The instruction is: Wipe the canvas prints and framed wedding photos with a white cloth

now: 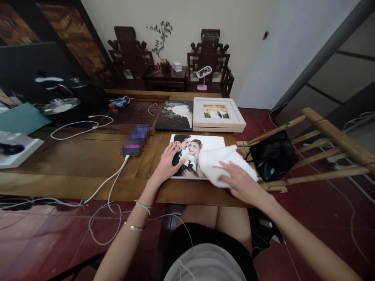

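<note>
R hand (240, 182) presses cloth (225, 164), photo (193, 156) edge.

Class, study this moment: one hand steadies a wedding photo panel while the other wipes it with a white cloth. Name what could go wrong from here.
1. The white-bordered wedding photo panel lies close to the front edge of the brown wooden table; a hard wipe from the right hand with the white folded cloth might push it off.
2. The left hand rests flat on the print, so it may leave smudges.
3. The white charging cable trails off the table and could snag.
</note>
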A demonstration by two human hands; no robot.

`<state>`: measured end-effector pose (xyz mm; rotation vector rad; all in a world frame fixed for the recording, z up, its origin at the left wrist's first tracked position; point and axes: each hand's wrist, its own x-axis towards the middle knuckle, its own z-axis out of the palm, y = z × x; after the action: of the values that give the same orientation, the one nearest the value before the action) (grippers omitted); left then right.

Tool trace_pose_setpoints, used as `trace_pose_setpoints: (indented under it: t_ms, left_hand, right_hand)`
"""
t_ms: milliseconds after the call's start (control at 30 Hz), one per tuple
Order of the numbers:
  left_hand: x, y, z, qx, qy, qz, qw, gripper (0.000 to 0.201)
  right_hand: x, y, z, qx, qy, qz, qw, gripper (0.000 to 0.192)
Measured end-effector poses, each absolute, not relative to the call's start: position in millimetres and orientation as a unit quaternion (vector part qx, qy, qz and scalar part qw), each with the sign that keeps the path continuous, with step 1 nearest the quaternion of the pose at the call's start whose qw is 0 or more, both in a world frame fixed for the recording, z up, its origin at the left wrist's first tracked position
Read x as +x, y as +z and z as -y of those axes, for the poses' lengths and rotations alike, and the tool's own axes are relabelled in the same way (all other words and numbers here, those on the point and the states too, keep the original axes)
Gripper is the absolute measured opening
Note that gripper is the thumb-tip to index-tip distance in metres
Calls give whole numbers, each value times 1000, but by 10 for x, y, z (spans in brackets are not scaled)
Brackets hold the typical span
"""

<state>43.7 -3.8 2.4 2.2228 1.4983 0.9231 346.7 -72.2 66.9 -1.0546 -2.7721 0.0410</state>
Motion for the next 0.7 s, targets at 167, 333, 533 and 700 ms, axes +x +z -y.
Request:
trace_pose_setpoints:
  t_ms: [167, 333, 533, 700]
  left_hand:
    - [474, 29, -7, 773, 327, -524, 145, 59]
    - [460, 25, -22, 772, 322, -526, 154, 51]
    - [444, 10, -25, 770, 332, -523, 150, 49]
    - [452, 9, -23, 762, 340, -529, 153, 50]
  right_hand:
    - [3446, 782, -85, -406, 10, 911, 72, 52]
    - [3409, 802, -481, -430, -8, 900, 71, 57]
    - [3446, 628, -54, -410, -11, 906, 104, 54]
    - [3489, 593, 801, -351, 0, 929, 113, 54]
